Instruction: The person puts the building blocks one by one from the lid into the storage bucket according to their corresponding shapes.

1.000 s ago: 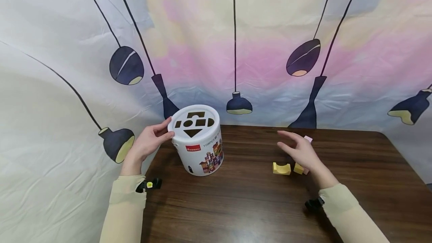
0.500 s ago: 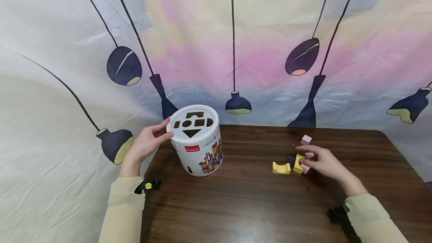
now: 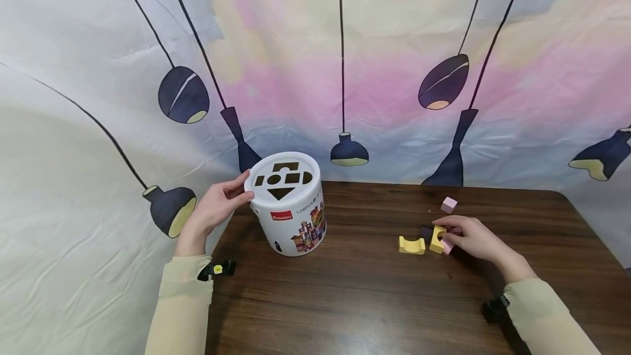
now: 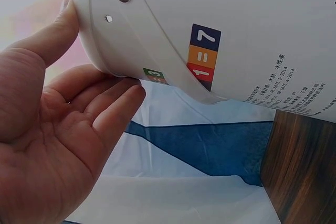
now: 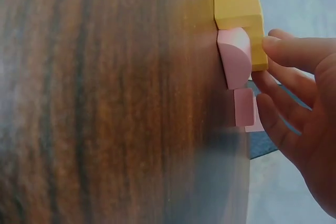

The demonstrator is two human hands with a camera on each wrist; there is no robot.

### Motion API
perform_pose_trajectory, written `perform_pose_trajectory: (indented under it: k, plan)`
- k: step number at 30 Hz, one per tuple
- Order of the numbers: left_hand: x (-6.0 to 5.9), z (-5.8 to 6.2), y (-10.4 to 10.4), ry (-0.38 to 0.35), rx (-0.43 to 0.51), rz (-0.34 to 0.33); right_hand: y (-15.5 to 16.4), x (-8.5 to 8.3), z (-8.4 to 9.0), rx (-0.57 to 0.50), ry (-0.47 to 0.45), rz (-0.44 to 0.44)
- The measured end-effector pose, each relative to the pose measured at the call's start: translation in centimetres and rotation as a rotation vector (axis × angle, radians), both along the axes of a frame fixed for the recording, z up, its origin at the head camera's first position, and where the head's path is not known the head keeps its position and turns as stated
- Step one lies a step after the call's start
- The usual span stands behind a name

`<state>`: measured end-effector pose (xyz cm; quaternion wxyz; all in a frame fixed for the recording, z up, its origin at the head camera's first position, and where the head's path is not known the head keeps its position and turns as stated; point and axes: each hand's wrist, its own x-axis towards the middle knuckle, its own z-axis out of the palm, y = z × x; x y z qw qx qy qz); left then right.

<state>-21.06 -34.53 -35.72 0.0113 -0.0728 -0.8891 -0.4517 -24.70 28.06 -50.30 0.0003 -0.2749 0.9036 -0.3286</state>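
On the left of the table stands a white bucket (image 3: 288, 223) of toy blocks, its lid (image 3: 261, 193) cut with shaped holes. My left hand (image 3: 217, 207) rests on the lid's left edge; in the left wrist view its fairly straight fingers (image 4: 118, 111) touch the bucket's side. To the right, my right hand (image 3: 475, 240) pinches a yellow arch block (image 3: 434, 245) between thumb and fingers. A pink half-round block (image 5: 236, 59) sits against that arch in the right wrist view, beside another pink block (image 5: 243, 107). The far fingertips are partly hidden.
A second yellow arch block (image 3: 411, 246) lies just left of the group, with a dark block (image 3: 425, 232) behind. Farther back is a pink cube (image 3: 449, 205). The brown wooden table (image 3: 345, 300) meets a printed cloth (image 3: 384, 97) at the back.
My right hand has moved from above the blocks down and right, and now pinches the yellow arch block, which has tilted slightly. My left hand and the bucket have stayed put.
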Motion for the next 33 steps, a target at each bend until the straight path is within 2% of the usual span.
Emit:
perform_pose_trajectory:
  k: [6,12,16,26,33]
  plan:
    - [0.1,0.0,0.0,-0.004,0.010,-0.008,-0.3,-0.3,-0.1,0.073,0.016,-0.006]
    - [0.1,-0.1,0.0,-0.003,0.013,-0.012,-0.3,-0.3,0.1,0.089,0.019,-0.034]
    - [0.1,-0.1,0.0,-0.002,0.015,-0.007,-0.1,-0.3,0.4,0.088,-0.018,-0.020]
    - [0.1,0.0,-0.1,-0.002,0.019,-0.006,0.6,-0.9,1.4,0.096,-0.193,0.073]
    - [-0.1,0.0,-0.1,0.000,0.019,-0.007,0.6,-1.5,1.4,0.133,-0.177,0.094]
